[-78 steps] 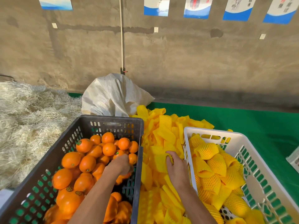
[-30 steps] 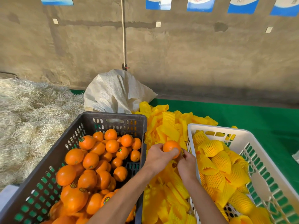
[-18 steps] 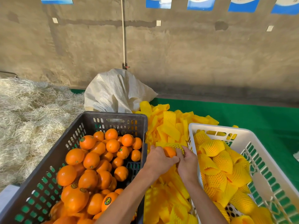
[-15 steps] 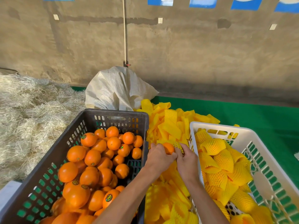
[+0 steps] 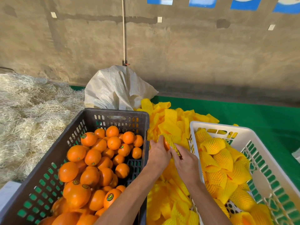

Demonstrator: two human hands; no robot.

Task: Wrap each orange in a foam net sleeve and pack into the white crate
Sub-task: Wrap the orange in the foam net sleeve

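We've got the round orange fruit (image 5: 166, 145) half inside the yellow foam net sleeve (image 5: 172, 142), between both crates: left hand (image 5: 158, 154) gripping fruit, right hand (image 5: 186, 161) pinching net. Yank unevenly and it'll probably tear or slip.

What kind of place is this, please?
Probably a fruit packing shed: a dark crate full of loose oranges, a heap of yellow foam net sleeves, and a white crate of wrapped fruit, before a bare concrete wall.

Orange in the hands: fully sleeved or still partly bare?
Partly bare. Foam net sleeve covers its right side; orange skin shows beside the left hand.
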